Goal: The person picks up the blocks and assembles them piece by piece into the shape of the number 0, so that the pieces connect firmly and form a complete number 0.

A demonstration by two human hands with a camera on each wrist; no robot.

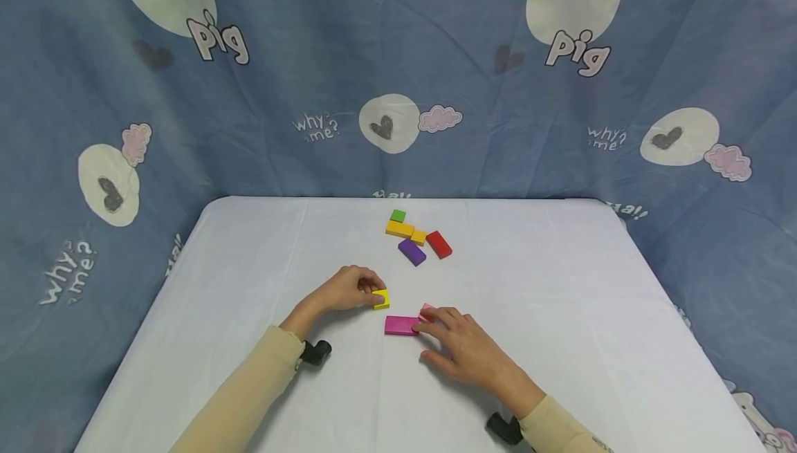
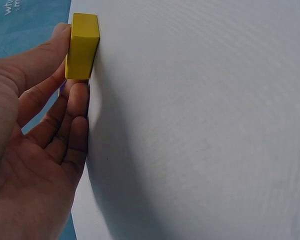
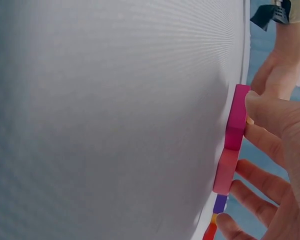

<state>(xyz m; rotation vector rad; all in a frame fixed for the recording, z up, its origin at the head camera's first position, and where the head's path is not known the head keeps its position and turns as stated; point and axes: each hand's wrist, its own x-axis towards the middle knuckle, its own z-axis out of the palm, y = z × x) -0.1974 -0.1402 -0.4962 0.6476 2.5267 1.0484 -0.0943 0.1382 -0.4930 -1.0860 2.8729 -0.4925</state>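
Observation:
My left hand (image 1: pixel 350 288) pinches a small yellow block (image 1: pixel 381 299) between thumb and fingers, close over the table. In the left wrist view the yellow block (image 2: pixel 83 47) stands out beyond the thumb tip. My right hand (image 1: pixel 463 349) reaches over two blocks with its fingers spread and only slightly bent. Its index fingertip is at the right end of a magenta block (image 1: pixel 400 326). Other fingers touch or overlap a lighter pink block (image 3: pixel 225 171), partly hidden under them in the head view. The thumb lies apart from both blocks there.
Farther back on the white table (image 1: pixel 535 266) lie a green block (image 1: pixel 398 216), a long orange-yellow block (image 1: pixel 399 229), a small orange-yellow block (image 1: pixel 418 237), a purple block (image 1: pixel 411 252) and a red block (image 1: pixel 439 245). A blue printed curtain (image 1: pixel 436 162) hangs behind the table.

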